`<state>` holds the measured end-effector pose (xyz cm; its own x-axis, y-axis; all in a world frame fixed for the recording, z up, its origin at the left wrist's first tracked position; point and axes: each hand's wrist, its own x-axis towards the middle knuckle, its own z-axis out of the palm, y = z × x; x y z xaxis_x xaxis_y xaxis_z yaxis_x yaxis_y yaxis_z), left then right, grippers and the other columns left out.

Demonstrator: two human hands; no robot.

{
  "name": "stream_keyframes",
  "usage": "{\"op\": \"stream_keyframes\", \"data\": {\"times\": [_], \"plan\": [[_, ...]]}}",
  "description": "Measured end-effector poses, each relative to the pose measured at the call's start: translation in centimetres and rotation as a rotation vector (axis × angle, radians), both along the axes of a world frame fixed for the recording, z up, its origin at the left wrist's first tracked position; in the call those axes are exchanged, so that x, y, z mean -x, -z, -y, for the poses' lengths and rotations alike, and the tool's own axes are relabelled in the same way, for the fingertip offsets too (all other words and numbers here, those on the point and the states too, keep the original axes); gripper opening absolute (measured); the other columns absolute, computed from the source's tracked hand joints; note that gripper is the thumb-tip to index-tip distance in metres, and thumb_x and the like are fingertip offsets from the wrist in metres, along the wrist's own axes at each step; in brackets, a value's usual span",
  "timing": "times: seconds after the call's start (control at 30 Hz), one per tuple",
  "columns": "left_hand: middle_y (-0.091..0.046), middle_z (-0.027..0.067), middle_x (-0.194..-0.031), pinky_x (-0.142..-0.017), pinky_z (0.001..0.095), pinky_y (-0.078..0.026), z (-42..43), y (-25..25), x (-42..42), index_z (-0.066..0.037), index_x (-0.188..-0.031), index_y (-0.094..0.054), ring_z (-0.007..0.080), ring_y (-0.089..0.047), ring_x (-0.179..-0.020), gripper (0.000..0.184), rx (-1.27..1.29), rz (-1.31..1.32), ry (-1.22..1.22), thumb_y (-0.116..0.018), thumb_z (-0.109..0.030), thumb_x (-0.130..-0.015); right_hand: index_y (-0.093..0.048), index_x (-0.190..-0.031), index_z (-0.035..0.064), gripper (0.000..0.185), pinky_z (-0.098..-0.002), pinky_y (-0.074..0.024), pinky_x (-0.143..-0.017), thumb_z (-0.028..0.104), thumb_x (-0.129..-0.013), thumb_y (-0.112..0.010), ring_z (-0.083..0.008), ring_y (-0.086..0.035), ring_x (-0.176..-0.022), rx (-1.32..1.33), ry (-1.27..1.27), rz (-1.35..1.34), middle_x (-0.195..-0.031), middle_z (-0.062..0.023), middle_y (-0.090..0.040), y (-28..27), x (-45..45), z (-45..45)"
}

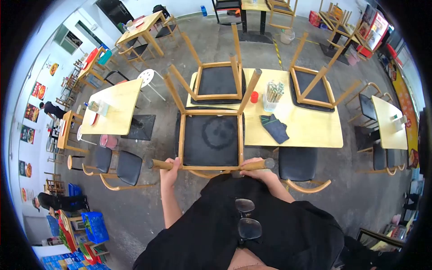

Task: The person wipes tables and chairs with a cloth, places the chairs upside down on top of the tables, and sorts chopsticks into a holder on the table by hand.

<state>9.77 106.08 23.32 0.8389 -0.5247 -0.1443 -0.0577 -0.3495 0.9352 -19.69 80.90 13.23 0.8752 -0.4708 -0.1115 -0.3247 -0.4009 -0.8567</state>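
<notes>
Dining room with a grey floor: an upturned chair gripped in both hands

White walls with food pictures line the left side, and two people stand there, the nearer beside a blue crate. In the middle, a pale table carries two other upturned chairs, one towards its far left corner, one at its far right. The gripped chair overlaps the table's near left corner, seat underside up; whether it rests there cannot be told. The left hand is closed around its near left leg, the right hand around its near right leg. Right of it on the table are a dark cloth by the near edge, a clear holder of utensils and a small red container.
</notes>
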Motion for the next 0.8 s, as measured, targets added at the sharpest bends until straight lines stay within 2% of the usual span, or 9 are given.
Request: {"op": "stream_keyframes", "data": {"times": [0.03, 0.17, 0.23, 0.33, 0.53, 0.73, 0.8], "plan": [[-0.05, -0.0051, -0.073, -0.069, 0.0264, -0.038, 0.2, 1.2, -0.6, -0.007, -0.071, -0.054, 0.0062, -0.044, -0.074, 0.037, 0.069, 0.016, 0.025, -0.07, -0.026, -0.098, -0.077, -0.1, 0.0174, 0.039, -0.0384, -0.0564, -0.088, 0.034, -0.068, -0.091, -0.0276, -0.071, -0.098, 0.0, 0.02, -0.018, -0.1, -0.0051, -0.076, 0.4, -0.5, 0.1], [-0.055, -0.0047, -0.077, -0.072, 0.0263, -0.041, 0.7, 4.6, -2.8, -0.008, -0.074, -0.059, 0.0068, -0.048, -0.077, 0.033, -0.001, -0.076, -0.03, -0.071, -0.028, -0.097, -0.078, -0.102, 0.0205, 0.038, -0.0397, -0.0566, -0.089, 0.038, -0.07, -0.089, -0.0281, -0.071, -0.099, 0.12, 0.042, -0.065, -0.101, -0.0046, -0.076, 3.1, -1.7, 1.2], [-0.054, -0.0052, -0.076, -0.072, 0.0263, -0.041, 1.2, 6.5, -4.2, -0.008, -0.075, -0.06, 0.0067, -0.048, -0.077, 0.032, 0.01, -0.068, -0.001, -0.072, -0.028, -0.096, -0.078, -0.103, 0.0216, 0.037, -0.0407, -0.0566, -0.089, 0.04, -0.072, -0.087, -0.029, -0.071, -0.099, 0.101, 0.064, -0.141, -0.103, -0.0046, -0.076, 1.2, -2.7, 1.3], [-0.052, -0.0058, -0.074, -0.07, 0.0262, -0.041, 2.0, 8.3, -6.5, -0.008, -0.076, -0.061, 0.0061, -0.047, -0.075, 0.031, 0.028, -0.057, 0.04, -0.073, -0.028, -0.096, -0.078, -0.105, 0.0238, 0.037, -0.0412, -0.0565, -0.09, 0.044, -0.074, -0.084, -0.0301, -0.07, -0.1, 0.208, 0.023, -0.209, -0.105, -0.006, -0.075, 0.8, -4.1, 1.9], [-0.056, -0.0044, -0.076, -0.067, 0.0257, -0.042, 3.6, 10.0, -10.1, -0.008, -0.082, -0.063, 0.0058, -0.049, -0.074, 0.028, -0.032, -0.278, 0.04, -0.072, -0.029, -0.096, -0.076, -0.113, 0.0252, 0.043, -0.0427, -0.055, -0.094, 0.045, -0.075, -0.082, -0.0333, -0.069, -0.105, 0.181, 0.02, -0.399, -0.111, -0.0104, -0.074, 1.1, -7.3, 3.3], [-0.058, -0.004, -0.075, -0.062, 0.0245, -0.042, 3.7, 14.3, -12.5, -0.007, -0.09, -0.063, 0.0057, -0.05, -0.069, 0.027, -0.071, -0.26, 0.217, -0.073, -0.032, -0.095, -0.074, -0.117, 0.0257, 0.048, -0.0438, -0.0538, -0.095, 0.045, -0.074, -0.082, -0.0332, -0.067, -0.109, 0.15, 0.067, -0.501, -0.115, -0.0121, -0.072, 2.8, -9.2, 3.9], [-0.058, -0.0036, -0.075, -0.063, 0.0252, -0.043, 3.1, 15.5, -13.1, -0.007, -0.092, -0.063, 0.0063, -0.052, -0.07, 0.027, -0.086, -0.346, 0.237, -0.073, -0.033, -0.095, -0.075, -0.115, 0.0227, 0.046, -0.0433, -0.0542, -0.093, 0.045, -0.075, -0.082, -0.0335, -0.068, -0.106, 0.176, 0.077, -0.5, -0.112, -0.0118, -0.073, 3.5, -9.3, 3.9]]}}
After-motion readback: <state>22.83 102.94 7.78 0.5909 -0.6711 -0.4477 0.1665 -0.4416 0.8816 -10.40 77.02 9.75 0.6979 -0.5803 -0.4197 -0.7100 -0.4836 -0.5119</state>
